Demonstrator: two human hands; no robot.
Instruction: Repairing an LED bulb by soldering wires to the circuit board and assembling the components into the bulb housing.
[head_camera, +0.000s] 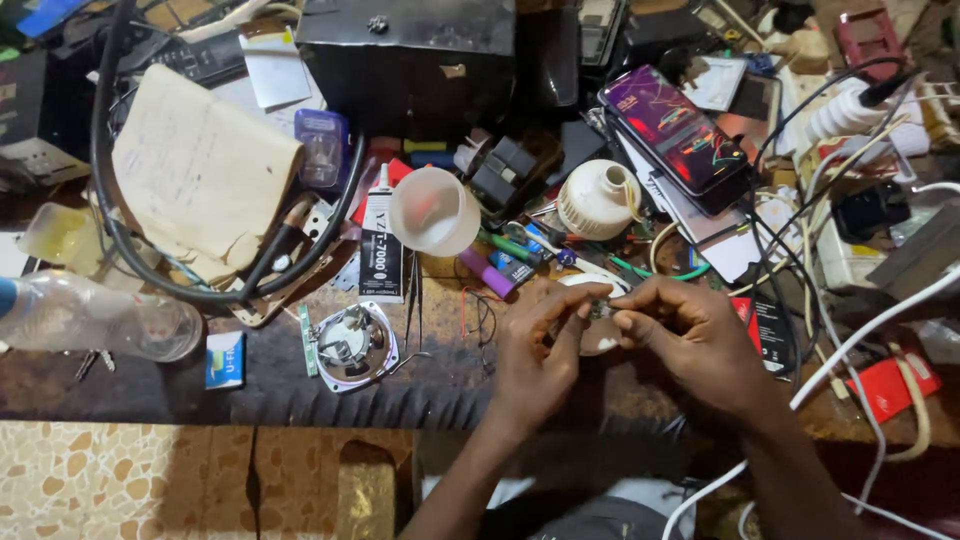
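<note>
Both hands pinch a small part over the counter's front edge.
Left hand (540, 345) and right hand (690, 335) clamp fingertips on the small part (600, 310), mid-fitting; next calls for fine, steady fingers.

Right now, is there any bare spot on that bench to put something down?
Yes, a little. The front strip of the bench is bare between the round metal part and the left hand, and again between the small blue box and that part. Behind the hands, around the phone and white cables, it is crowded.
</note>
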